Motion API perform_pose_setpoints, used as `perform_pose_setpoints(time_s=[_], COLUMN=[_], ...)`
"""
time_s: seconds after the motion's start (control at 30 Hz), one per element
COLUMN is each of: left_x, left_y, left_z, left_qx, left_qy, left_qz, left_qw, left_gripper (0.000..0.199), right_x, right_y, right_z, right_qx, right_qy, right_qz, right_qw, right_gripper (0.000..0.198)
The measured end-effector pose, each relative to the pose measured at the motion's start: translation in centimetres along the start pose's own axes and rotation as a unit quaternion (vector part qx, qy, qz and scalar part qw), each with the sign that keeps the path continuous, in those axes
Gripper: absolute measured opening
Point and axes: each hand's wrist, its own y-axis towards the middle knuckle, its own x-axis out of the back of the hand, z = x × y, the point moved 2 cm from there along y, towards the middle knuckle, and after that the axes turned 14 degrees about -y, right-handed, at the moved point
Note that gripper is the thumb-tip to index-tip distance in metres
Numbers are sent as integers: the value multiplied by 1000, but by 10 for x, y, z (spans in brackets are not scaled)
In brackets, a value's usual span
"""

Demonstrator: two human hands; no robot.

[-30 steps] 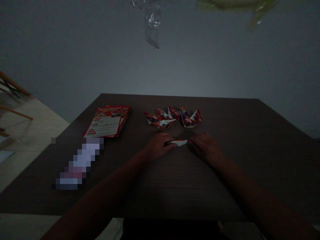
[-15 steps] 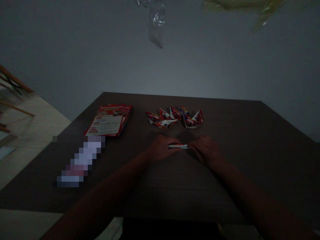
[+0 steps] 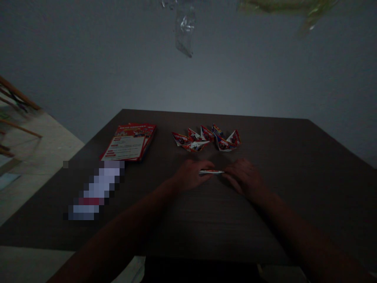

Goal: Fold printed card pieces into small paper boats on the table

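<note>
A small folded paper [image 3: 211,171], seen edge-on with white and red showing, lies between my hands above the table. My left hand [image 3: 193,175] is closed on its left end, thumb below and fingers above. At the paper's right tip is my right hand [image 3: 244,177], its fingers bent together and pinching or pressing the end. Just beyond my hands stand several folded paper boats: a red and white boat [image 3: 196,146] in front on the left, and a red and blue boat [image 3: 226,142] on the right.
On the brown table [image 3: 294,165], a stack of red printed leaflets [image 3: 128,143] lies at the back left. A blurred-out, pale oblong thing [image 3: 98,190] is in front of it. A wall [image 3: 265,78] rises behind, and wooden furniture legs [image 3: 19,92] stand at far left.
The folded paper has shifted slightly right and looks thinner, its right end tapering to a point. My right hand has moved a little to the right along it.
</note>
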Motion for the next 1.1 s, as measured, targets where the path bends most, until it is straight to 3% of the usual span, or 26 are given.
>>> perform_pose_setpoints(time_s=[0.4, 0.6, 1.1], left_x=[-2, -4, -5], left_y=[-1, 0, -2], left_z=[5, 4, 1], left_qx=[-70, -100, -80], left_qy=[27, 19, 11], left_qz=[3, -5, -27], left_qw=[997, 995, 996], left_gripper=[24, 21, 26], right_x=[4, 4, 2], right_y=[6, 6, 6], right_z=[1, 3, 8], right_qx=[-38, -28, -22], right_qy=[160, 154, 149], right_qz=[-43, -66, -65], right_qw=[985, 986, 987], right_gripper=[12, 13, 16])
